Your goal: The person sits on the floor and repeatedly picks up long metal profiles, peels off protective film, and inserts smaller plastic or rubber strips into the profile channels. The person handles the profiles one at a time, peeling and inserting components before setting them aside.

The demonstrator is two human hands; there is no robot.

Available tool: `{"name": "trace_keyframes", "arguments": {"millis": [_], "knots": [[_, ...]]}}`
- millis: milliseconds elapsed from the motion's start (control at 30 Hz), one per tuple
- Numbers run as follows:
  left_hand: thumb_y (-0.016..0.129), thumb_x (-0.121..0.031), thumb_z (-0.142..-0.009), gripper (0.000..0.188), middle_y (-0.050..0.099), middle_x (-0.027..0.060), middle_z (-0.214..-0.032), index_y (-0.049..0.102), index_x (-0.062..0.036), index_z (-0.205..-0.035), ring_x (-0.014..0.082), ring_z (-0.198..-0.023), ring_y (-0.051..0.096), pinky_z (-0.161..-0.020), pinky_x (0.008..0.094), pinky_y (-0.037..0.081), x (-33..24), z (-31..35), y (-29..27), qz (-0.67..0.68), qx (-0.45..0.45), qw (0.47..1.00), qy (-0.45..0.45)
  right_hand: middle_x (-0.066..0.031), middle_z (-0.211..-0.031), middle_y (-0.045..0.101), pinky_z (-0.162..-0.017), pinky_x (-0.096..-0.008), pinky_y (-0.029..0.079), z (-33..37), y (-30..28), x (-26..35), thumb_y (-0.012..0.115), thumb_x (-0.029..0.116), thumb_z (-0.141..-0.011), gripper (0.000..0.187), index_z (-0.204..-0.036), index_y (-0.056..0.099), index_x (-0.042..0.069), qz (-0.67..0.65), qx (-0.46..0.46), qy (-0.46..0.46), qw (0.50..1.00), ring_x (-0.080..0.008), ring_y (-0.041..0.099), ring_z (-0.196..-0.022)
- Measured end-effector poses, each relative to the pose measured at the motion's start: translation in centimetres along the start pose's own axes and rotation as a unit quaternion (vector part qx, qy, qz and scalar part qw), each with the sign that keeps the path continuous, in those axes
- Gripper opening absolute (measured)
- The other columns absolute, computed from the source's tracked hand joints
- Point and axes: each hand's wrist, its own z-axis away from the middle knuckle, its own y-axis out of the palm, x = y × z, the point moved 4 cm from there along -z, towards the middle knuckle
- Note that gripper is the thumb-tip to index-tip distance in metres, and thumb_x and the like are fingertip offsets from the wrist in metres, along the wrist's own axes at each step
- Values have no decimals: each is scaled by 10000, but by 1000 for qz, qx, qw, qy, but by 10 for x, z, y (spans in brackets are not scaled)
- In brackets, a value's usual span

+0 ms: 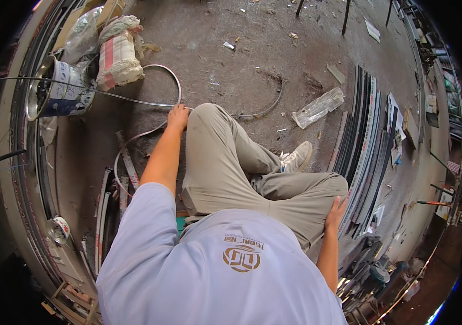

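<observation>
My left hand (178, 116) is beside my bent left knee, its fingers curled round a thin, flexible grey strip (174, 76). The strip loops out ahead of the hand and curves back past my left forearm toward the floor. Further lengths run from the hand to the left and to the right, where an end curls up; whether all are one piece I cannot tell. My right hand (335, 215) lies against the outer side of my right knee, fingers stretched out, holding nothing. I sit with my legs folded in grey-beige trousers (214, 162).
A tipped metal bucket (66, 91) and a wrapped white-and-red bundle (117, 59) lie at far left. Long black and grey profiles (358, 141) are stacked to my right. Clear plastic wrapping (318, 107) and scraps litter the floor. A tape roll (59, 229) sits at left.
</observation>
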Motion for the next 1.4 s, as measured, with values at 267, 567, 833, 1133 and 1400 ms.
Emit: {"name": "trace_keyframes", "arguments": {"millis": [267, 567, 833, 1133, 1400], "knots": [[555, -238, -974, 332, 614, 99, -1437, 796, -99, -1155, 279, -1468, 434, -1232, 483, 330, 4, -11, 22, -122, 18, 992, 21, -266, -1674, 302, -1271, -425, 201, -5, 1, 25, 490, 602, -1049, 895, -1604, 294, -73, 17, 19, 15, 1000, -397, 276, -1559], [614, -202, -947, 351, 560, 92, -1502, 764, -83, -1241, 273, -1526, 345, -1276, 470, 259, -7, -3, -12, -130, 91, 987, 31, -256, -1689, 272, -1274, -428, 201, -10, 4, 15, 501, 606, -1043, 907, -1616, 276, -60, 14, 20, 36, 999, -396, 261, -1565], [652, -164, -915, 275, 678, 89, -1305, 776, -131, -1159, 268, -1322, 570, -1226, 419, 346, -13, 11, -40, 12, -21, 1000, -3, -247, -1702, 235, -1273, -462, 201, -3, 0, 30, 481, 645, -1036, 918, -1635, 263, -15, 19, 23, 35, 999, -408, 238, -1568], [672, -66, -927, 305, 747, 159, -1163, 730, -98, -1225, 302, -1047, 733, -891, 381, 586, -106, 50, -193, 262, -297, 898, 192, -222, -1526, 477, -1196, -464, 349, -24, 24, 126, 702, 229, -986, 664, -1535, 424, -21, 29, 18, -300, 953, -391, 464, -1406], [707, -209, -929, 261, 698, 84, -987, 678, -100, -1165, 299, -862, 723, -711, 429, 581, -245, 172, -273, 206, -209, 868, 401, -175, -1359, 639, -742, -320, 568, 87, 72, 346, 771, -1, -875, 731, -1538, 485, 107, -215, 269, -510, 788, -239, 701, -874]]}}
